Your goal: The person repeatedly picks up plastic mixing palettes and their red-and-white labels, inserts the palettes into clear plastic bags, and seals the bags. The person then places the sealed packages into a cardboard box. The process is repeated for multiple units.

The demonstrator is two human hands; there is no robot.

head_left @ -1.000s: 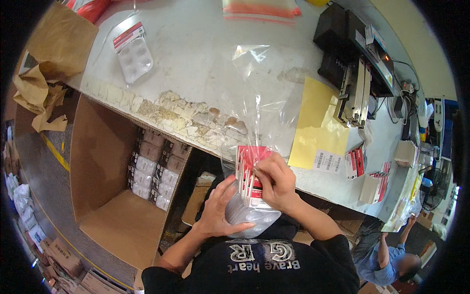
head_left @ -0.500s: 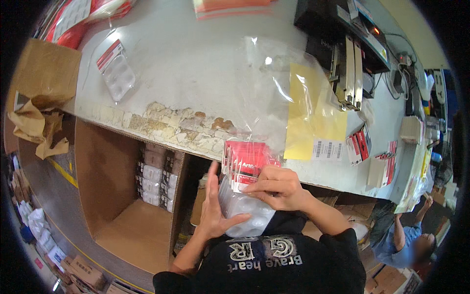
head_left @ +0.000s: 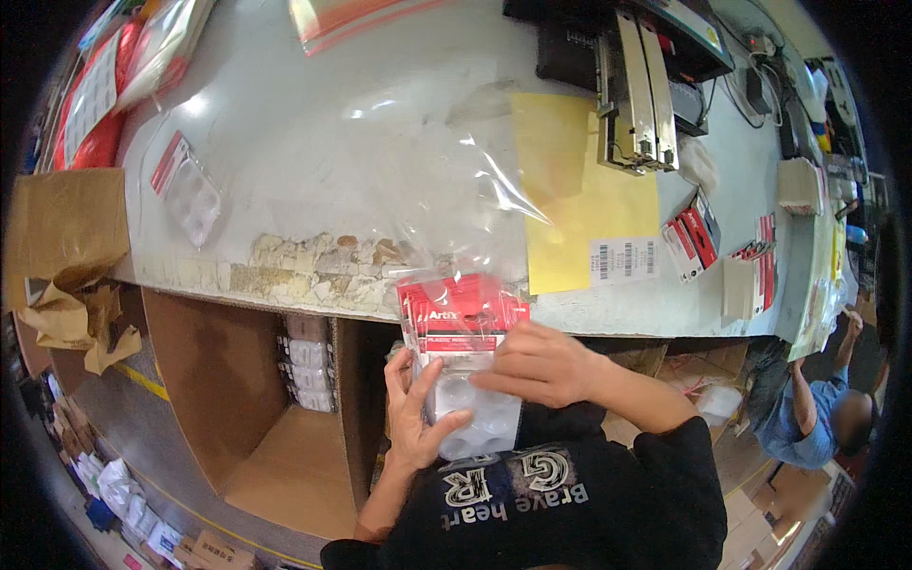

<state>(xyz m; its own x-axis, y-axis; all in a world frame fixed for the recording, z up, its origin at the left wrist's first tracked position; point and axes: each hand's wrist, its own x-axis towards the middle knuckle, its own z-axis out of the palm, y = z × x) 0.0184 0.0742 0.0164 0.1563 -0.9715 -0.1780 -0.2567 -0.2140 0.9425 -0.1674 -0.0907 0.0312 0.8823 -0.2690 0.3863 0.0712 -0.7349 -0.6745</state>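
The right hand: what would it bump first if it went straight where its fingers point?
Probably the stack of plastic trays, right at its fingertips, then the left hand; depth is hard to judge.

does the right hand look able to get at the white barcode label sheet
Likely yes: the label sheet lies near the front edge of the table, just beyond the right hand, with nothing seen covering it, though that hand is at the red-carded packs.

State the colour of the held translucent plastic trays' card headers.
Card headers: mostly red; best in head view.
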